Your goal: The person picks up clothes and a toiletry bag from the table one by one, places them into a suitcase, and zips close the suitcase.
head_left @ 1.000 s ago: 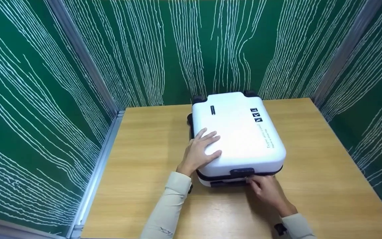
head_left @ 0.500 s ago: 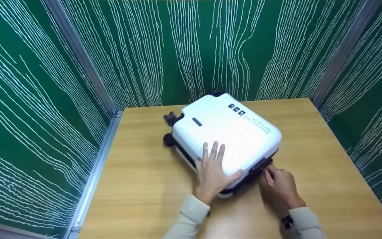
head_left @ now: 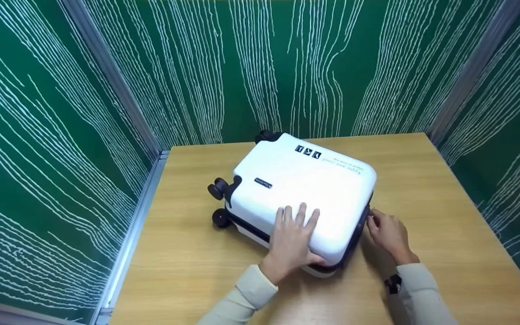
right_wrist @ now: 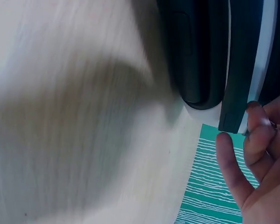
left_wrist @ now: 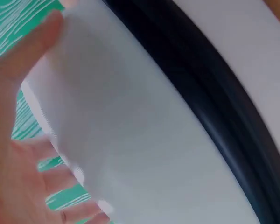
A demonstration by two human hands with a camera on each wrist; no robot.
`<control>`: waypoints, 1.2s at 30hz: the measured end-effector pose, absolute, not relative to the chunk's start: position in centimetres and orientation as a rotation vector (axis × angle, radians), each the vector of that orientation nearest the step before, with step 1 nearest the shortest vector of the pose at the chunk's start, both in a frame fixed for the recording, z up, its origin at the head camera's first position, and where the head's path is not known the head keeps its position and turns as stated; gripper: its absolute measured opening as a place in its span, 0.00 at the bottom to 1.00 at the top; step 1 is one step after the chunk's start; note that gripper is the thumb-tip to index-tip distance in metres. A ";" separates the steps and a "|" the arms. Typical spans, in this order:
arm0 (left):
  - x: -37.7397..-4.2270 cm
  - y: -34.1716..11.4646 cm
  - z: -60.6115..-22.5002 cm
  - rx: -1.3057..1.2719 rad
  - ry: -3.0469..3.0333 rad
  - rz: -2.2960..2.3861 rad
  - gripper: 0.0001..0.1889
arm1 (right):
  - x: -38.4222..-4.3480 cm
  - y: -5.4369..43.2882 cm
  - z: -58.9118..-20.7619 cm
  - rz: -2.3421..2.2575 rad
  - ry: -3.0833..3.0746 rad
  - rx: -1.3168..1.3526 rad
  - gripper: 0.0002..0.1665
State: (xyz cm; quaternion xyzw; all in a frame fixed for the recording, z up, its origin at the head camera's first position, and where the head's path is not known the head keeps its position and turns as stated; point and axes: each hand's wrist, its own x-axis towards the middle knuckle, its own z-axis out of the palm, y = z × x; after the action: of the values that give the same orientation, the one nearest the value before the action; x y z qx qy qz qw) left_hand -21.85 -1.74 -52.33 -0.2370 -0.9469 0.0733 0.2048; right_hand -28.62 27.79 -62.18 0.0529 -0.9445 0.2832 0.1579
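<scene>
A small white hard-shell suitcase (head_left: 305,194) lies flat on the wooden table, turned diagonally, its black wheels (head_left: 218,189) towards the left. My left hand (head_left: 289,243) rests on the near corner of the lid, fingers spread and straight. In the left wrist view, the black band (left_wrist: 210,98) round the suitcase's side runs beside that hand. At the handle end, my right hand (head_left: 388,232) pinches what looks like the zipper pull at the seam, the pull mostly hidden by the fingers. The right wrist view shows its curled fingers (right_wrist: 259,140) close to the black side handle (right_wrist: 240,70).
The wooden table (head_left: 183,275) extends around the suitcase. Green panels with white wavy lines (head_left: 242,67) stand at the back and both sides, joined by metal posts (head_left: 111,76). A metal rail (head_left: 131,234) runs along the table's left edge.
The suitcase has turned counterclockwise, its wheel end swinging from the back to the left. My left hand has shifted right and nearer; my right hand has moved right and farther along the handle end.
</scene>
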 end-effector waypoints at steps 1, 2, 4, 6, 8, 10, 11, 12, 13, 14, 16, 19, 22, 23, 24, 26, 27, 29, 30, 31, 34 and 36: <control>-22.2 -2.0 -52.4 -0.689 -2.637 0.164 0.66 | -28.6 27.8 -62.2 0.811 -2.704 0.157 0.06; -22.7 -2.2 -52.6 -0.713 -2.639 0.120 0.65 | -28.6 27.8 -62.2 0.811 -2.707 0.163 0.05; -23.4 -2.5 -53.0 -0.758 -2.649 0.021 0.64 | -28.6 27.9 -62.3 0.801 -2.708 0.174 0.06; -24.0 -2.7 -53.5 -0.781 -2.668 -0.049 0.64 | -28.5 27.9 -62.3 0.775 -2.706 0.193 0.09; -24.5 -2.7 -53.9 -0.793 -2.676 -0.070 0.65 | -28.2 28.1 -62.2 0.750 -2.710 0.208 0.11; -24.7 -2.5 -54.1 -0.793 -2.677 -0.063 0.66 | -27.9 28.2 -62.0 0.739 -2.726 0.224 0.13; -24.8 -2.4 -54.2 -0.788 -2.678 -0.061 0.66 | -27.8 28.2 -61.9 0.739 -2.737 0.233 0.13; -24.9 -2.2 -54.2 -0.781 -2.677 -0.055 0.66 | -27.6 28.2 -61.9 0.739 -2.751 0.239 0.13; -24.9 -2.1 -54.3 -0.772 -2.676 -0.052 0.66 | -27.5 28.2 -61.9 0.743 -2.766 0.244 0.14; -25.0 -1.8 -54.3 -0.762 -2.675 -0.047 0.66 | -27.3 28.1 -61.9 0.745 -2.781 0.248 0.14; -25.0 -1.3 -54.4 -0.727 -2.678 -0.023 0.66 | -26.8 28.0 -61.8 0.748 -2.808 0.262 0.15; -25.0 0.0 -54.5 -0.649 -2.680 0.041 0.67 | -26.1 27.7 -61.8 0.746 -2.838 0.281 0.15; -25.2 1.5 -54.5 -0.558 -2.659 0.120 0.68 | -25.4 27.5 -61.8 0.746 -2.837 0.291 0.14; -25.3 2.0 -54.4 -0.532 -2.651 0.138 0.68 | -25.1 27.5 -61.8 0.743 -2.831 0.289 0.14; -25.4 2.6 -54.4 -0.511 -2.642 0.153 0.68 | -24.9 27.5 -61.8 0.741 -2.820 0.287 0.15; -25.6 3.6 -54.4 -0.471 -2.631 0.179 0.69 | -24.5 27.7 -61.9 0.729 -2.799 0.282 0.14; -25.7 4.1 -54.3 -0.453 -2.629 0.186 0.69 | -24.3 27.7 -61.9 0.725 -2.791 0.280 0.15; -26.0 4.9 -54.2 -0.417 -2.630 0.200 0.69 | -23.8 27.9 -62.0 0.724 -2.779 0.286 0.15; -26.2 5.3 -54.2 -0.400 -2.630 0.208 0.69 | -23.6 28.0 -62.1 0.728 -2.776 0.290 0.15; -26.3 5.6 -54.2 -0.383 -2.632 0.214 0.70 | -23.5 28.1 -62.1 0.736 -2.773 0.292 0.15; -26.6 6.2 -54.2 -0.360 -2.639 0.227 0.70 | -23.1 28.2 -62.4 0.777 -2.773 0.269 0.16; -26.7 6.1 -54.3 -0.372 -2.637 0.224 0.69 | -23.0 28.3 -62.5 0.807 -2.777 0.231 0.17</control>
State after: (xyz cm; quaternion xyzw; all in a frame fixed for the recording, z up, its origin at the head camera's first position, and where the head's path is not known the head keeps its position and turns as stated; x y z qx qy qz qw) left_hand -26.74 6.14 -54.29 -0.1354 -0.9597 0.0816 0.2323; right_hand -23.03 28.28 -62.51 0.0789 -0.9503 0.2763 0.1200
